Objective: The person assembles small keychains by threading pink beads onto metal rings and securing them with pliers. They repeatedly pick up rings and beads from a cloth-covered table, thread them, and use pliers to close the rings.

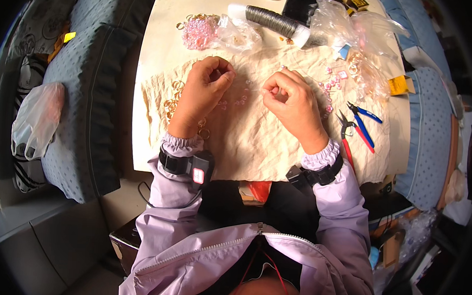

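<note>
Over the cream cloth (247, 143), my left hand (207, 87) is closed, thumb against fingers; whatever it pinches is too small or hidden. My right hand (291, 102) faces it a short way off, thumb and forefinger pressed together. A faint thin strand (256, 89) shows at the right fingertips. Small pink beads (240, 101) lie on the cloth between the hands. Several gold-coloured rings (170, 104) are beside my left wrist. Right of my right hand lie more pink and white beads (331, 87), blue-handled cutters (363, 125) and red-handled pliers (345, 133).
Toward the table's far side are a pile of pink beads (199, 32), a clear plastic bag (239, 34) and a spool of dark wire (272, 20). Crumpled clear bags (336, 24) and a yellow box (399, 85) stand far right. Blue padded seats (86, 107) flank the table.
</note>
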Demonstrator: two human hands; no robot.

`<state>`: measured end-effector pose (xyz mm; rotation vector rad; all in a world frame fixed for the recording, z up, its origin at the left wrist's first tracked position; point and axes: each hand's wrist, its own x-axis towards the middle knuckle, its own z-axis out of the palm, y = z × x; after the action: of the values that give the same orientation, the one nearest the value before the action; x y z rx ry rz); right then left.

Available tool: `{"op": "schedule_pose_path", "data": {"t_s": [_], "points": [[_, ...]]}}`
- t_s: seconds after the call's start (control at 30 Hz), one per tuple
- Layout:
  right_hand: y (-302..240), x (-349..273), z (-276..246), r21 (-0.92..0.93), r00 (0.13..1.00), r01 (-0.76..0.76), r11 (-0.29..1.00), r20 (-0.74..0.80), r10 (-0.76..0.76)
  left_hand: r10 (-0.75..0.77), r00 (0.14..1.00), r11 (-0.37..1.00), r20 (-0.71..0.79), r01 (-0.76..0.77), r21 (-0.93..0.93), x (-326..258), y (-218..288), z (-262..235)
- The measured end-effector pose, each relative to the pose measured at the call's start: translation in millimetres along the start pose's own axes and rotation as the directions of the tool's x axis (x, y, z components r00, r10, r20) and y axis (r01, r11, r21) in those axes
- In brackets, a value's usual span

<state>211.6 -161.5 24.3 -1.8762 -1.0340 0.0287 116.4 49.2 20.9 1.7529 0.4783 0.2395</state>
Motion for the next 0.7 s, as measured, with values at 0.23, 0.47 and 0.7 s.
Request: {"op": "schedule_pose_path", "data": {"t_s": [0.23, 0.47, 0.7], "points": [[0.6, 0.5, 1.9, -0.007, 1.0, -0.006, 1.0, 0.005, 0.006, 0.048, 0.989, 0.992, 0.138, -0.063, 0.109, -1.9, -6.5, -4.2], [4.4, -0.1, 4.3, -0.045, 1.0, -0.023, 0.999, 0.0, 0.023, 0.199, 0.974, 0.934, 0.105, -0.221, 0.282, -2.7, -7.2, -1.0], [8.5, -2.1, 4.3, -0.106, 1.0, -0.01, 0.994, 0.014, 0.011, 0.29, 0.944, 0.85, 0.157, -0.329, 0.412, -6.6, 0.1, 3.6]]}}
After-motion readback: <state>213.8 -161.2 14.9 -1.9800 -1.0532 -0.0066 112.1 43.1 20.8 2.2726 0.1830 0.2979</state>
